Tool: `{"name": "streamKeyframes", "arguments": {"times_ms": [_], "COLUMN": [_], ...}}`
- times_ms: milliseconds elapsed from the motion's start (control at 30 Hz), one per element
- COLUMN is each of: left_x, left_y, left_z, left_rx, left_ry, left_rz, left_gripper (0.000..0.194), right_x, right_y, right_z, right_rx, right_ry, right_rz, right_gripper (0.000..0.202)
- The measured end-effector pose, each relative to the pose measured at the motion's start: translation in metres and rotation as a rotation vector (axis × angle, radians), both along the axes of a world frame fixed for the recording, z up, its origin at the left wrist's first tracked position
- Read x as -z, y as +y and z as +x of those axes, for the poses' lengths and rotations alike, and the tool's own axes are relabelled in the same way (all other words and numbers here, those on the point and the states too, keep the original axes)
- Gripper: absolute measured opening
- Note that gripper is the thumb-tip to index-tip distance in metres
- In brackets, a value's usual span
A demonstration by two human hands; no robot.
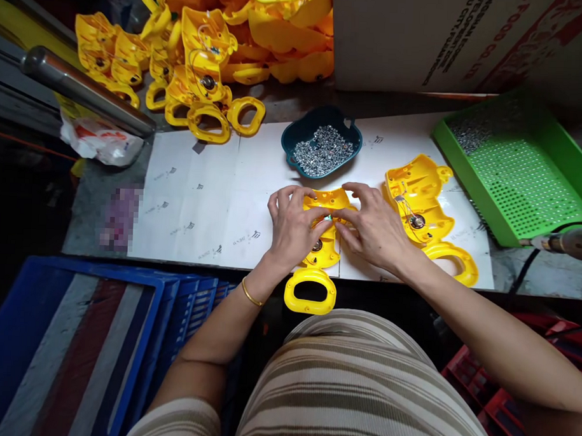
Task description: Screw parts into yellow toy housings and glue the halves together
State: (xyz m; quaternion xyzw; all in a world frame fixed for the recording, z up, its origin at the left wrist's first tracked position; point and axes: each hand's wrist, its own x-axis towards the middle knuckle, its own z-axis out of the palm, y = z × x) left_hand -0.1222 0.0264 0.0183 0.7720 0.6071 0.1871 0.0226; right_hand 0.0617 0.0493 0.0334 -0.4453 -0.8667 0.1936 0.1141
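Observation:
In front of me lies a yellow plastic shell half (324, 256) with a ring handle that hangs over the table's front edge. My left hand (293, 224) grips its left side, fingers curled over the far edge and thumb reaching inside. On the right side, my right hand (369, 226) bends around the same shell, with thumb and index finger near its middle. Between the thumbs shows a small green circuit board (328, 218). A round metallic part sits lower in the shell, partly hidden by my left hand. Close to my right hand rests a second yellow shell (429, 216) with wires inside.
Beyond my hands stands a dark teal basket (294, 134) of small shiny screws. A green perforated tray (550, 189) with more metal bits is at right, near a cylindrical tool (569, 243). Yellow shells (208, 56) pile up at the back left. Blue crates (165, 341) stand below left.

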Motion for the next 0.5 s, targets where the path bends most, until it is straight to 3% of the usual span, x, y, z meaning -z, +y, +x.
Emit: {"name": "streamKeyframes", "arguments": {"times_ms": [500], "left_x": [0.006], "left_y": [0.005], "left_z": [0.001], "left_rx": [-0.002], "left_ry": [-0.018], "left_rz": [-0.108], "left_gripper": [0.017], "right_x": [0.016], "right_y": [0.002], "right_z": [0.004], "right_rx": [0.02], "right_ry": [0.195], "right_rz": [-0.028], "right_gripper": [0.027]}}
